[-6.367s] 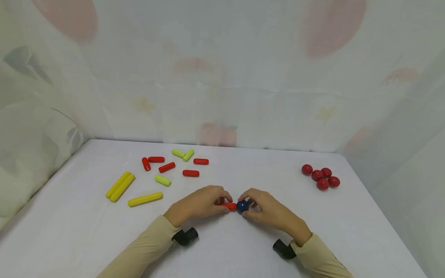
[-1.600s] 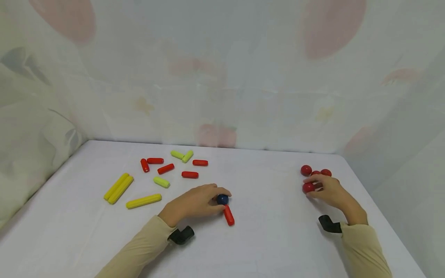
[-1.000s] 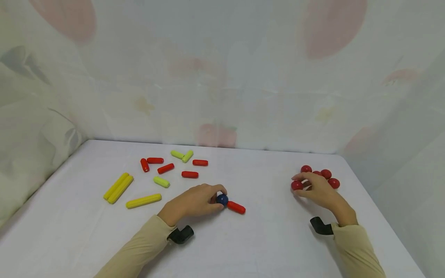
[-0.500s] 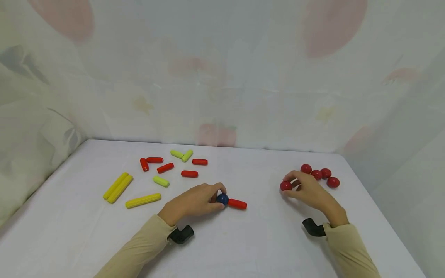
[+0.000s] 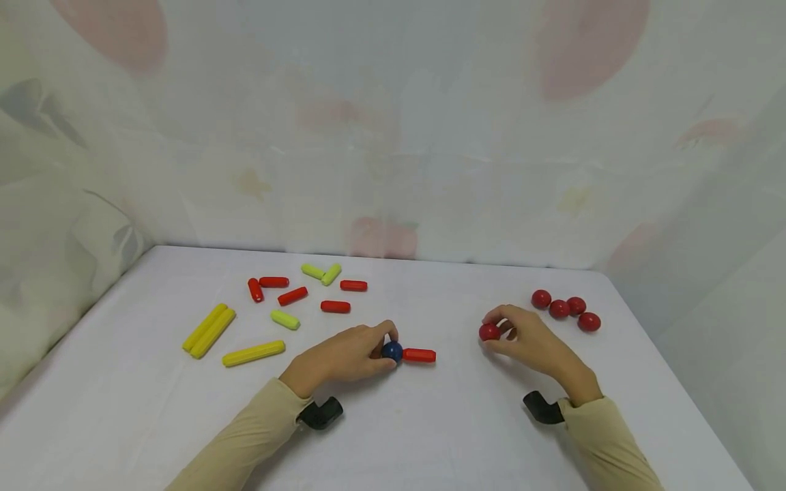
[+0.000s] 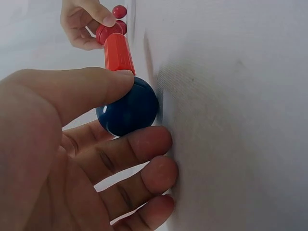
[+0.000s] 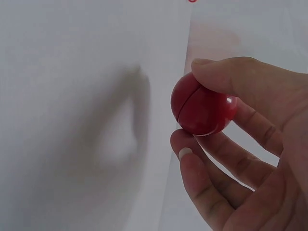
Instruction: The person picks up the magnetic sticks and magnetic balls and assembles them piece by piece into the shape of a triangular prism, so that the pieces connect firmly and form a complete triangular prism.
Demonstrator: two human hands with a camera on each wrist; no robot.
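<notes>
Between thumb and fingers, my left hand (image 5: 346,351) pinches a dark blue ball (image 6: 129,108) near the middle of the white table. A short red ridged rod (image 5: 419,355) sticks out from the ball's right side, end against it. To the right, my right hand (image 5: 528,339) holds a glossy red ball (image 7: 204,106) by thumb and fingertips; a seam line runs round that ball. In the head view a gap separates the red ball from the rod's free end. The left wrist view shows the rod (image 6: 118,53) in line with the right hand behind it.
Several red balls (image 5: 559,309) lie grouped at the back right. At the back left are several short red rods (image 5: 292,296) and three lime green rods (image 5: 285,319). Three longer yellow rods (image 5: 254,353) lie at the left. A patterned cloth (image 5: 393,136) hangs behind the table.
My right hand took a red ball from the group and has carried it left toward the rod. The red rod, first left of the blue ball, swung from pointing toward me to pointing right.
</notes>
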